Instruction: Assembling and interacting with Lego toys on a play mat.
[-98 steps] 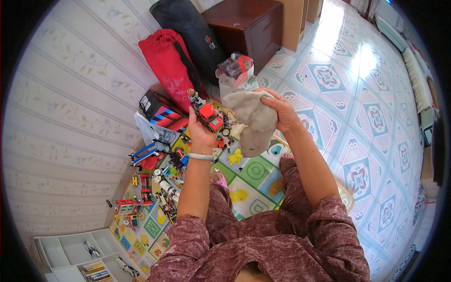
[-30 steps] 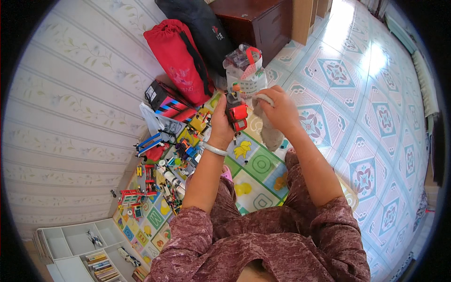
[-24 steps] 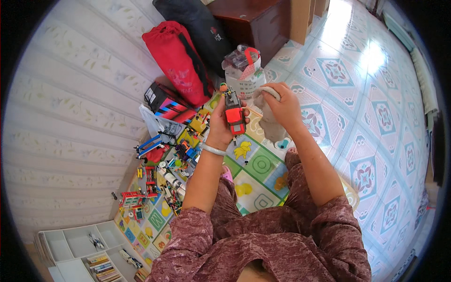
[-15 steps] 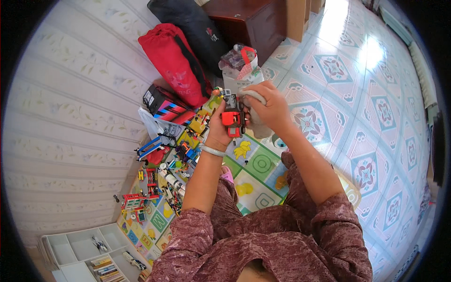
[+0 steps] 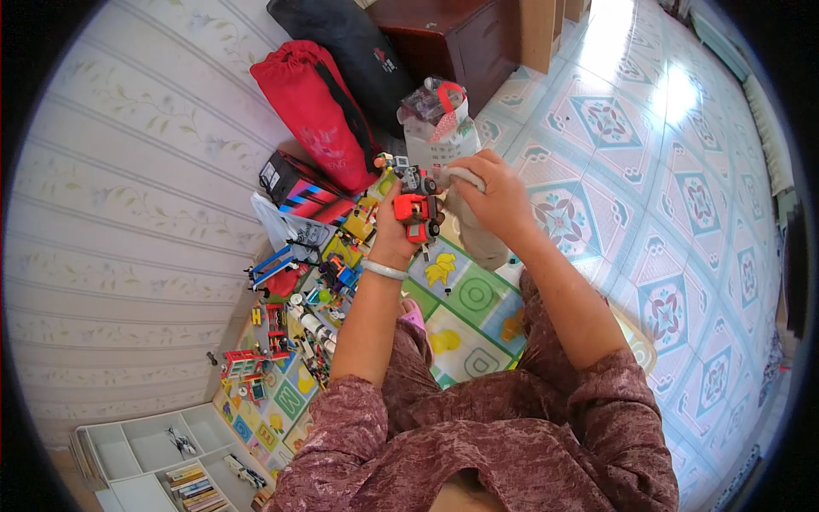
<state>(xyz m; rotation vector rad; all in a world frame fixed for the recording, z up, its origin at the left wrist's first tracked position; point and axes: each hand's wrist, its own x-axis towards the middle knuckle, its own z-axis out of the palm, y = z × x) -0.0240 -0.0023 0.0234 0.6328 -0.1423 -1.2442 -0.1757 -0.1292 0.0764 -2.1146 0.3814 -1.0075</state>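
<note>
Held the red and grey toy vehicle (image 5: 415, 207) in the left hand (image 5: 390, 229), near mid-frame, well above the play mat (image 5: 475, 294). Had left palm wrapped on the vehicle's left side; could not make out the full grip behind it. Read the vehicle's long axis as steep, upper left to lower right, with small figure (image 5: 387, 161) at the upper end, red cab toward the lower end and black wheels (image 5: 433, 229) facing frame right.

Pinched the grey cloth (image 5: 485, 239) in the right hand (image 5: 495, 194), bunched at the top, hanging loose underneath. Placed cloth directly to frame right of the vehicle, on the wheel side, just beside the upper wheel; could not tell touching from a narrow gap. Rated left hand nearer, right on the vehicle; right hand slightly apart, opposite side.

Saw toy bricks (image 5: 345, 271) crowded on the mat, left of centre. Noted red bag (image 5: 311, 115), black bag (image 5: 350, 60) and dark cabinet (image 5: 482, 51) at upper left to top centre; white carrier bag (image 5: 435, 141) just past the vehicle; tiled floor (image 5: 657, 213) along the right; white shelf (image 5: 136, 445) at lower left.
</note>
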